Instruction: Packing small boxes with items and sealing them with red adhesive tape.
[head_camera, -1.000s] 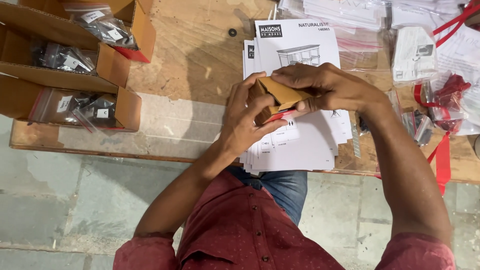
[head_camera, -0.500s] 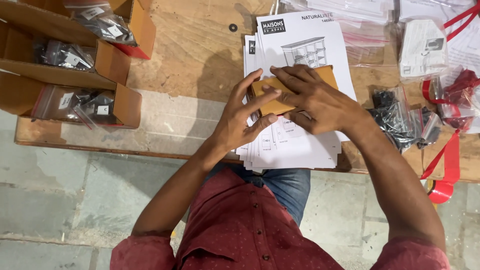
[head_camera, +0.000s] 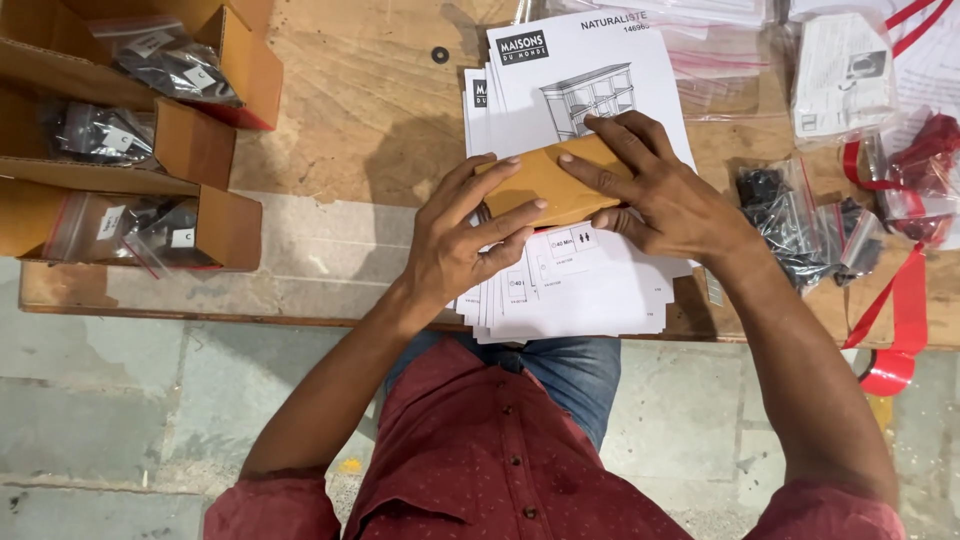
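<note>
At the far left, open cardboard boxes are set on the wooden table, each holding clear bags of dark hardware. A small dark washer lies alone on the bare wood further right.

At the centre, a stack of printed instruction sheets is spread near the table's front edge, and a flat brown envelope is pressed down on top of it. The left hand is laid over the envelope's left end, fingers spread and flat on the paper. The right hand covers its right end, fingers together and bearing down along the upper edge. Neither hand is closed around the envelope; it is pinned between palms and sheets.

The step in hand appears to be flattening or sealing the envelope. The next move would likely call for even pressure run along the flap, with the sheets beneath kept from sliding.

To the right, a bag of black screws lies just beside the right wrist, and red ribbon trails off the table edge.
</note>
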